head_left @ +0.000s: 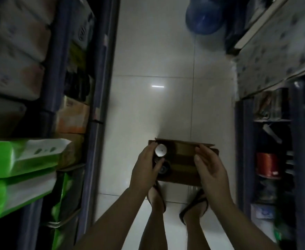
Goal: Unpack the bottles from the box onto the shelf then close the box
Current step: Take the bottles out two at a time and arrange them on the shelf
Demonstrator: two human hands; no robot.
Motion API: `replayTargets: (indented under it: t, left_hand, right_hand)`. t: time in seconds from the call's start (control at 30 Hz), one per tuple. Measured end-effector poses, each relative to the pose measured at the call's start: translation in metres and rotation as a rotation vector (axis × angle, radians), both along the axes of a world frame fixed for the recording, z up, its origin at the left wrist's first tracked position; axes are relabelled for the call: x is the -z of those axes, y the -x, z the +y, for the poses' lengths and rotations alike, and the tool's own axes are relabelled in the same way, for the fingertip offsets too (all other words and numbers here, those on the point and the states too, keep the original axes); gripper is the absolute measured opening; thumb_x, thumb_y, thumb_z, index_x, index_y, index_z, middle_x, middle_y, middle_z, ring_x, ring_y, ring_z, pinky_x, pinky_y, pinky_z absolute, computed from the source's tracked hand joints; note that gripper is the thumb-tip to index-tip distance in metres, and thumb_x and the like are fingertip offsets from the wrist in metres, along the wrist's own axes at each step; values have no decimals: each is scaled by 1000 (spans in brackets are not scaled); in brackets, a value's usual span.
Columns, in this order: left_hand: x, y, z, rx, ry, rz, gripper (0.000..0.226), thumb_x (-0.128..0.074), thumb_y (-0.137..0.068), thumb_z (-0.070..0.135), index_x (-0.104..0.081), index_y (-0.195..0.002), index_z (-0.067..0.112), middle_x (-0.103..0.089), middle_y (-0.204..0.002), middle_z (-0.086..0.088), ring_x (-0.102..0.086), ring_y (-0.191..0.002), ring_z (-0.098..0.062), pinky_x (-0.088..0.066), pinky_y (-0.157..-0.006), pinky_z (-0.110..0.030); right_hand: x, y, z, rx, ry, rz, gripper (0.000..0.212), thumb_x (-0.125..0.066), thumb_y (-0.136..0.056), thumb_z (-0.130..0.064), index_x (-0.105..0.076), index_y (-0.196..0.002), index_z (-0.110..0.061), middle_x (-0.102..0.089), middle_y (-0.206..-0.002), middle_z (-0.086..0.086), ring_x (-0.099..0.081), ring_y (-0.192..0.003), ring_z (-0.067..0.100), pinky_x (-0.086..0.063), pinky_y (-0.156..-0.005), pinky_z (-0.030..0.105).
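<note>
A brown cardboard box (pixel 184 159) lies open on the white tiled floor in front of my feet. My left hand (pixel 144 168) is wrapped around a dark bottle with a shiny silver cap (pixel 160 150), held upright over the box's left end. Below it, inside the box, a second dark bottle (pixel 163 168) shows its round top. My right hand (pixel 211 166) hovers over the box's right side with fingers spread, holding nothing. The shelf (pixel 94 105) on the left is dim and crowded.
Green packages (pixel 22 159) jut out from the left shelf at hand level. Another shelf unit (pixel 274 150) with an orange spool stands on the right. A blue water jug (pixel 204 17) sits at the far end of the narrow aisle. My feet in sandals (pixel 193 204) are just behind the box.
</note>
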State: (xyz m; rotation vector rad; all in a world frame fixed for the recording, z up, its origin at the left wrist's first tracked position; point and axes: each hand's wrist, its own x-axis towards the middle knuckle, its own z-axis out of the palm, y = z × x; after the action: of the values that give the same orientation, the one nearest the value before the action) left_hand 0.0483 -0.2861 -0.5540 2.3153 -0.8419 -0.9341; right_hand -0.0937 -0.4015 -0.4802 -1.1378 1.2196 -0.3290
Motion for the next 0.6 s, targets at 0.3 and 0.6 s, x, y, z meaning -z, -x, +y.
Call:
replayTargets:
  t: [0.3, 0.6]
  left_hand:
    - [140, 9, 26, -15, -102, 91, 54, -60, -92, 30, -43, -142, 19, -50, -142, 3, -47, -129, -12, -35, -105, -16]
    - [184, 25, 40, -116, -75, 172, 54, -64, -90, 28, -44, -140, 22, -50, -140, 6, -47, -127, -8, -35, -101, -7]
  right_hand:
    - [153, -23, 20, -52, -81, 23, 40, -59, -90, -19, -48, -118, -45, -55, -128, -16, -51, -122, 1, -42, -103, 26]
    - [226, -45, 29, -200, -61, 105, 47, -62, -89, -23, -47, -133, -28, -54, -131, -11, -50, -120, 1, -44, -95, 18]
